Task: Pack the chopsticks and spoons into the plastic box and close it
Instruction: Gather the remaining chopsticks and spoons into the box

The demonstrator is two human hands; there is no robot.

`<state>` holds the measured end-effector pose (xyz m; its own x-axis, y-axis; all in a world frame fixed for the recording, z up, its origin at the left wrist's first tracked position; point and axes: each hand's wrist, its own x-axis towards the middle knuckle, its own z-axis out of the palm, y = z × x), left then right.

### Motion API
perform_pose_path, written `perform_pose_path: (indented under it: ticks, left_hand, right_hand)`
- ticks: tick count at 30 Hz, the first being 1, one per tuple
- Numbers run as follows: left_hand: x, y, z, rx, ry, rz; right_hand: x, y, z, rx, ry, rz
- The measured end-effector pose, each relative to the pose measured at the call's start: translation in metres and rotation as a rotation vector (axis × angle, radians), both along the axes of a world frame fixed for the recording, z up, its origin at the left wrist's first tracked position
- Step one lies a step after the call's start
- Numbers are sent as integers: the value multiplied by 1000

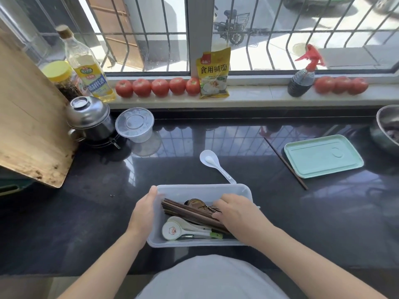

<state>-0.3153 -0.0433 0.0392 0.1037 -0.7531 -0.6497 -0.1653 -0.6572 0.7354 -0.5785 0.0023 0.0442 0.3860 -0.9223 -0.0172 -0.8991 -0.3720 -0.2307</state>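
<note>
A translucent plastic box (200, 189) sits on the dark counter right in front of me. Inside lie a bundle of dark wooden chopsticks (190, 212), white spoons (177, 229) and a metal spoon (195, 202). My left hand (145, 210) holds the box's left rim. My right hand (234, 211) is inside the box, its fingers resting on the chopsticks' right ends. One white spoon (212, 164) lies on the counter just behind the box. A single dark chopstick (287, 164) lies to the right, beside the pale green lid (322, 156).
A wooden board (28, 117) leans at the left, by a steel pot (89, 119) and a clear round tub (135, 125). The sill holds tomatoes (158, 87), an oil bottle (86, 65), a yellow packet (213, 73) and a spray bottle (302, 76). A metal bowl (386, 126) sits far right.
</note>
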Motion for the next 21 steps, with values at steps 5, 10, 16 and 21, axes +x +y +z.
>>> perform_pose_path:
  ticks: [5, 10, 16, 21]
  left_hand:
    - [-10, -1, 11, -69, -136, -6]
    - [-20, -2, 20, -108, -220, -14]
    - [-17, -2, 10, -128, -263, -22]
    - [-14, -3, 8, -126, -308, -40]
  right_hand:
    - [-60, -36, 1, -236, -455, -540]
    - [-158, -64, -59, 238, 90, -811]
    - [-189, -66, -79, 250, 289, -793]
    - [-182, -57, -85, 143, 307, -770]
